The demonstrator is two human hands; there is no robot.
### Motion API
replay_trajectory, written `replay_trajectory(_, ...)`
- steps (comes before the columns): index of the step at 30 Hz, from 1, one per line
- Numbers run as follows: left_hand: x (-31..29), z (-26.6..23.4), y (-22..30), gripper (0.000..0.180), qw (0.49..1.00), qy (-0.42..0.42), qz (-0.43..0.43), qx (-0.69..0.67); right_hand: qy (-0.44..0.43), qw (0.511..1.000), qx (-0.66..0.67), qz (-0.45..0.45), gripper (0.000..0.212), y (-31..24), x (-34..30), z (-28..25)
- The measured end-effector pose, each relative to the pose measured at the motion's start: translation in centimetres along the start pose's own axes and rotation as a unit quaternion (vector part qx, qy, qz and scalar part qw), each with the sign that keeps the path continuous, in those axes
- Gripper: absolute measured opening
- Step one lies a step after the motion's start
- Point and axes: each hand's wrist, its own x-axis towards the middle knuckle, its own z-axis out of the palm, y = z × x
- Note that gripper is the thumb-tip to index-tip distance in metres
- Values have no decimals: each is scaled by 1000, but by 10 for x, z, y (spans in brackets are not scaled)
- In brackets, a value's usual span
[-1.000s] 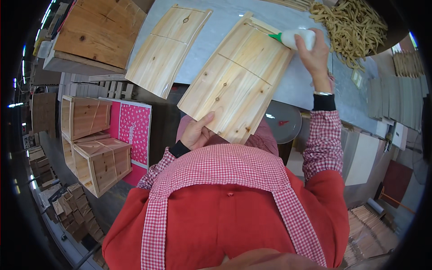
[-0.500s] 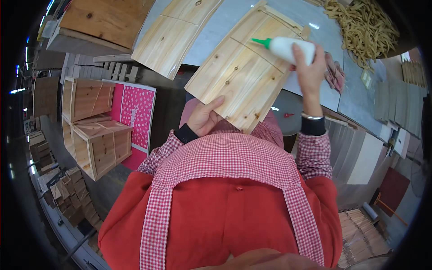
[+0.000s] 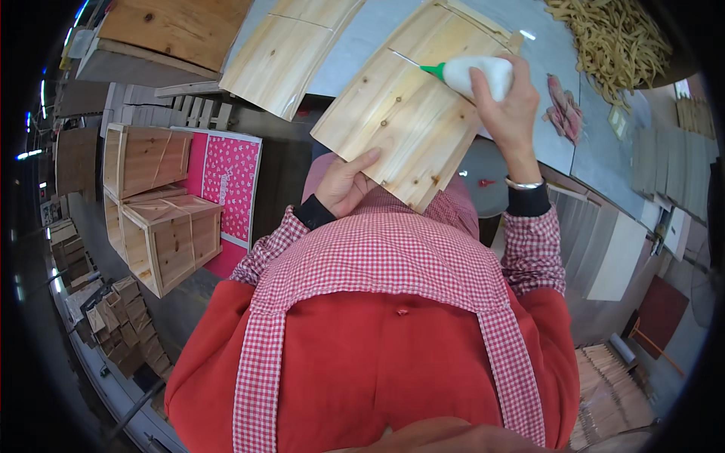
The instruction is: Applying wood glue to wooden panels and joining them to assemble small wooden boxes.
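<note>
My right hand (image 3: 507, 113) is wrapped round a white squeeze bottle (image 3: 477, 77) with a green nozzle, held tilted over a pale knotty wooden panel (image 3: 393, 121). The nozzle tip is at a groove that crosses the panel, and a thin whitish line (image 3: 405, 57) lies along the groove up to it. At the panel's near left edge, my left hand (image 3: 347, 183) grips the board with the thumb on top and the fingers underneath. The panel's far part lies over the grey tabletop, and its near corner reaches over my lap.
A second grooved panel (image 3: 291, 53) lies left on the worktable (image 3: 351, 68). A crumpled pink cloth (image 3: 564, 113) and a heap of tan strips (image 3: 615, 45) are at the right. Wooden crates (image 3: 170, 234) stand at the left, and a grey stool (image 3: 483, 177) is under the table edge.
The bottle has come down and slightly left, its nozzle now at the groove. A whitish line shows there that was not visible before. The panel has shifted slightly upward in view.
</note>
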Motion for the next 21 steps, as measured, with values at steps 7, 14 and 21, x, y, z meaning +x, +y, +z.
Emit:
replay_trajectory(7,2,1,-4,54,1000,3,7,-11,20,993,-99,-64,36,13,-30,-72)
replay_trajectory(14,-3,10,0,51,999,-30,28,-14,56,988,48,135,32,19,-52,-93)
replay_trajectory(21,-2,11,19,55,994,-21,27,-105,121,921,281,242,32,21,-49,-98)
